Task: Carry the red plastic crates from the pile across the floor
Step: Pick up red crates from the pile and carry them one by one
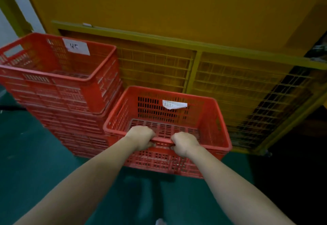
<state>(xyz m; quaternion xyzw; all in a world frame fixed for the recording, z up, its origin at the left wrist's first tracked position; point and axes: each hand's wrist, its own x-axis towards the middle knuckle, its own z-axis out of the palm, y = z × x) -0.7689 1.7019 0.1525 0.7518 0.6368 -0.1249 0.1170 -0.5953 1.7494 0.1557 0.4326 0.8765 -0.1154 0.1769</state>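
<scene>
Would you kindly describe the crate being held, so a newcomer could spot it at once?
Find the yellow wire-mesh cage along the orange wall. In front of it, right of the pile of red crates, is a single red crate gripped at its near rim by the left hand and right hand. Only it carries a crumpled paper slip.

The crate (150, 111) is before the mesh cage (238, 92), just right of the pile of crates (70, 118) on the floor (35, 154). The left hand (141, 137) and right hand (185, 144) grip its near rim side by side; a paper slip (174, 104) is on its far wall.
</scene>
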